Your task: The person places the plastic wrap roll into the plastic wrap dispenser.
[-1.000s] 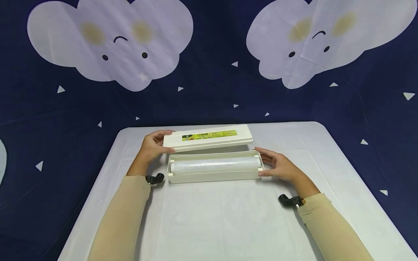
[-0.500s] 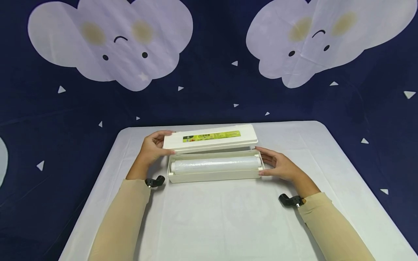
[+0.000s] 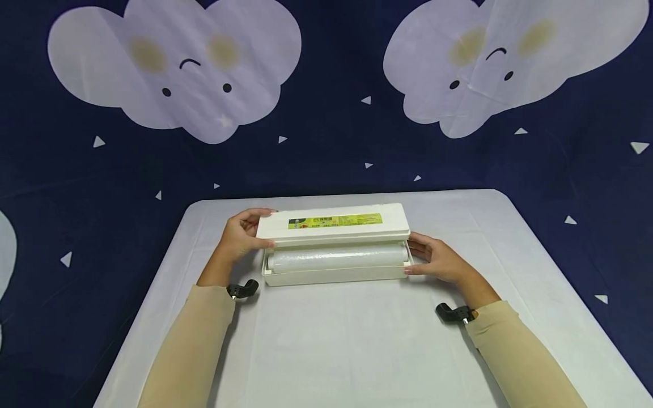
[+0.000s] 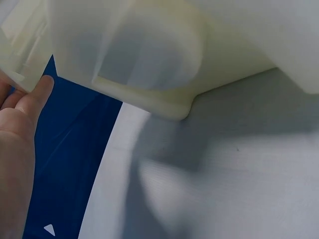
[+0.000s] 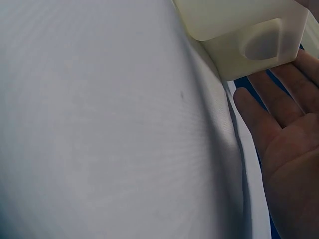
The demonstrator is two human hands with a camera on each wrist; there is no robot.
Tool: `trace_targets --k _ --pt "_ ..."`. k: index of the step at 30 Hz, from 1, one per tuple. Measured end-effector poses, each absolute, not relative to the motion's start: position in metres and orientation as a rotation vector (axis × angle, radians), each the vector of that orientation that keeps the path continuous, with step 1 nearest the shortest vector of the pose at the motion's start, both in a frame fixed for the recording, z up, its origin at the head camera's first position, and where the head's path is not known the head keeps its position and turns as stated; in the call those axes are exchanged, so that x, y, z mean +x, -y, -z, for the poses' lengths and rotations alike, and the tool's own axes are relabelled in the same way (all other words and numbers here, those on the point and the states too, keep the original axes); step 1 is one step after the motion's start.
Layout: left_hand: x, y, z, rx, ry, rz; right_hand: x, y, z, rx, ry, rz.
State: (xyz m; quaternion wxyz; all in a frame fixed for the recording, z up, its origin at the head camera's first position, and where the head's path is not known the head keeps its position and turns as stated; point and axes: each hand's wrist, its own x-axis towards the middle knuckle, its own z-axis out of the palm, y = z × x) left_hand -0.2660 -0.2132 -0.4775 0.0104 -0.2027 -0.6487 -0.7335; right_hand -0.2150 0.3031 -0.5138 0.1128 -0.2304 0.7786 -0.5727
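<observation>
In the head view a long white box [image 3: 336,276] lies on the table with a roll of cling film [image 3: 336,258] inside. Above its rear part is the white lid [image 3: 352,232], which bears a yellow-green label [image 3: 334,221]. My left hand [image 3: 240,235] pinches the lid's left end between thumb and fingers; the left wrist view shows the fingertips on the lid's edge [image 4: 30,55]. At the box's right end, my right hand [image 3: 439,260] holds it with the thumb at the front corner and fingers behind. The lid hides the box's rear wall.
A white cloth [image 3: 352,340] covers the table. Behind stands a dark blue curtain [image 3: 326,164] printed with clouds and small triangles. Black wrist mounts [image 3: 244,289] stick out from both forearms.
The lid has come down and toward the person, with its right end swung right, and it now covers the box's rear edge. The right hand and box have stayed put.
</observation>
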Motion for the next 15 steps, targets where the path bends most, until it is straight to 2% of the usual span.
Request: trace_targets --k 15 --pt "-0.2583 0.2174 0.4843 -0.675 1.956 2.335 -0.2179 -0.301 0.5137 -0.719 -2.31 1.734"
